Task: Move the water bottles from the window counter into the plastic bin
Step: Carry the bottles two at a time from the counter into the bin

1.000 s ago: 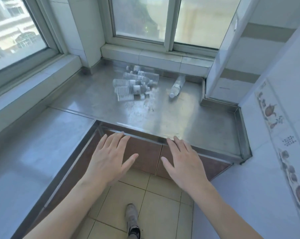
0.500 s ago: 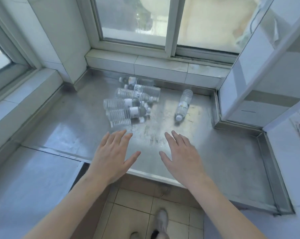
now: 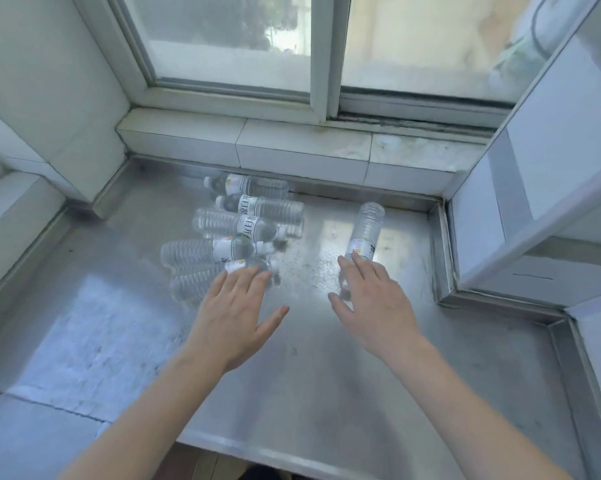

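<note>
- On the steel window counter (image 3: 326, 358), seen from the head camera, five clear water bottles (image 3: 223, 237) lie on their sides in a loose cluster near the tiled sill (image 3: 292, 150), touching or overlapping one another.
- A sixth, lone bottle (image 3: 366, 233) lies apart to the right of the cluster, its base toward the window (image 3: 413, 46) and its labelled end toward the person.
- Left hand (image 3: 236, 313) is palm down with fingers spread and apart; its fingertips overlap the nearest bottle of the cluster (image 3: 202, 284), and nothing is gripped.
- Right hand (image 3: 375, 299) is also spread, fingers parted, closed on nothing; its fingertips reach the near end of the lone bottle, whose cap end is hidden behind them. Whether they touch it I cannot tell.
- Both bare forearms stretch in from the lower edge across the counter.
- A white tiled wall (image 3: 551, 168) stands at the right of the counter.
- No bottle has left the counter.
</note>
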